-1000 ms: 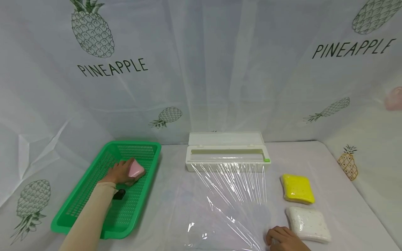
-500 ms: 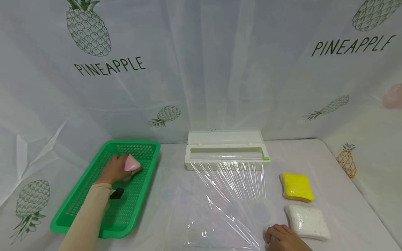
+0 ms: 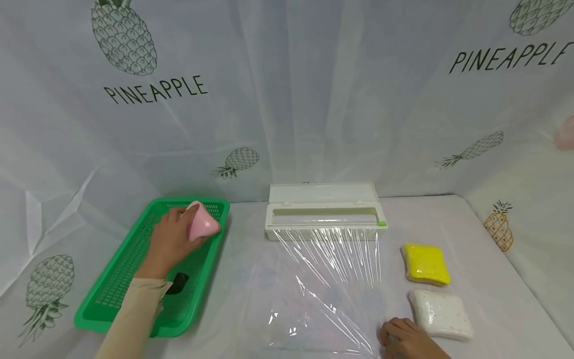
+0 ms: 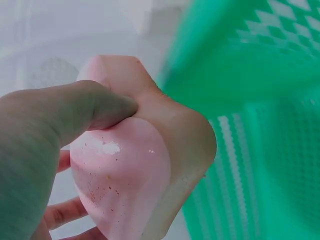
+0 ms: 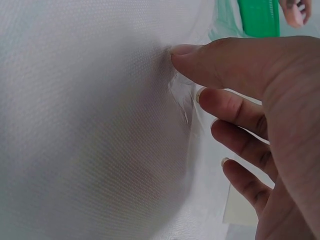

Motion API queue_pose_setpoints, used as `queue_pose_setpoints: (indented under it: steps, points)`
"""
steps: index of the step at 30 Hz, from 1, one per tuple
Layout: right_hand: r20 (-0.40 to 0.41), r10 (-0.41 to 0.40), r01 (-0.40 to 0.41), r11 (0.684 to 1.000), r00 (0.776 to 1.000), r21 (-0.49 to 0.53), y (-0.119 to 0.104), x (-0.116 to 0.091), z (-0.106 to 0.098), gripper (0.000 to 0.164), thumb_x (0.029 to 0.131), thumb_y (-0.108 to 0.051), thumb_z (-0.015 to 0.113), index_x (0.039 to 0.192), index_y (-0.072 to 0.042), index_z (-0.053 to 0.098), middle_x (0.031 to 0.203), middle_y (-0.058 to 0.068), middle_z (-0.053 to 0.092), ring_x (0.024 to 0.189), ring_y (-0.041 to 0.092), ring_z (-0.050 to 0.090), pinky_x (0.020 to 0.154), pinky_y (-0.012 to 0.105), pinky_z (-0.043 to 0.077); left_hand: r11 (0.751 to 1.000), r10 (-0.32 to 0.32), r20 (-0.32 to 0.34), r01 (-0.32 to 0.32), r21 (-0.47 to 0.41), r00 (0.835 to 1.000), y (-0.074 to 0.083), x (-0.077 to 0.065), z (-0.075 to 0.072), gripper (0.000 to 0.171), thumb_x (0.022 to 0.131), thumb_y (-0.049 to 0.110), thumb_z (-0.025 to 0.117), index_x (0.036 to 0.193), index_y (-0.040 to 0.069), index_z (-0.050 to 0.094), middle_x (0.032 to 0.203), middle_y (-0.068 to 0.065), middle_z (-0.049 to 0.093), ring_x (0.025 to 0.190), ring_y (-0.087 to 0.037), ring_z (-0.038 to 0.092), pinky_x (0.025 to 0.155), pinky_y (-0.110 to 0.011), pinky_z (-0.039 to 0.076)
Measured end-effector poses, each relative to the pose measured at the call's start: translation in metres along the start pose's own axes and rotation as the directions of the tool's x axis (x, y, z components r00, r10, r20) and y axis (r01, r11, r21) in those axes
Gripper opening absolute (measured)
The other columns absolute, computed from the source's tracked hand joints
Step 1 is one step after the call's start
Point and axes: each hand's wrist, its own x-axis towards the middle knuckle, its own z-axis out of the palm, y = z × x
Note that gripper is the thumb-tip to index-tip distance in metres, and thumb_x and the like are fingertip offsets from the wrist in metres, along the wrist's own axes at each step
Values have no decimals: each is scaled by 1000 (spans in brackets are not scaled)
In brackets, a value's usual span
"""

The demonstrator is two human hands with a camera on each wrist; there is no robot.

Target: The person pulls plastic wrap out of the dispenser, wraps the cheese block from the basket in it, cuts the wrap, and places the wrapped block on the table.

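Note:
In the head view, my left hand point(image 3: 168, 244) grips a pink-topped, cushion-shaped piece with tan sides point(image 3: 204, 224) over the far right part of a green basket point(image 3: 206, 279). The left wrist view has my thumb pressing into the waist of this piece point(image 4: 125, 170), with the fingers behind it. My right hand point(image 3: 405, 339) pinches the near right corner of a sheet of cling film point(image 3: 323, 294) between thumb and forefinger. Taut creases in the film run toward that corner. The sheet comes out of a white cling film dispenser point(image 3: 325, 232) with its lid raised.
A yellow-topped cushion-shaped piece point(image 3: 426, 264) and a white one point(image 3: 441, 313) lie to the right of the film, the white one close by my right hand. A small black object point(image 3: 178, 283) lies in the basket. A pineapple-print cloth point(image 3: 314, 99) hangs behind the table.
My left hand has raised the pink-topped piece off the basket floor, tipping it and carrying it toward the basket's far right edge. The right hand stays at the film's corner.

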Motion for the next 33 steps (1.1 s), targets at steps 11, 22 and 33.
queue_pose_setpoints:
  steps: [11, 22, 33]
  points:
    - [-2, 1, -1, 1000, 1000, -12, -1, -1, -1, 26, 80, -55, 63, 64, -34, 62, 91, -25, 45, 84, 0, 44, 72, 34, 43, 986, 165, -148, -161, 40, 975, 67, 1, -6, 72, 62, 25, 80, 127, 11, 53, 109, -24, 50, 95, -43, 49, 70, -58, 42]
    - [-18, 14, -15, 1000, 1000, -22, -2, -2, 0, 28, 78, -56, 64, 61, -34, 62, 90, -26, 45, 84, 0, 43, 72, 32, 42, 948, 316, -81, -317, -4, 945, 141, -16, 25, 72, 65, 27, 74, 132, 17, 50, 114, -15, 50, 104, -34, 48, 83, -51, 40]
    - [-85, -40, 37, 999, 996, -35, 0, -1, 1, 27, 75, -52, 70, 59, -34, 57, 90, -25, 47, 84, 0, 44, 75, 18, 32, 918, 384, 85, -370, -139, 919, 202, -49, 73, 78, 62, 35, 77, 133, 23, 48, 119, -7, 49, 108, -26, 46, 89, -44, 37]
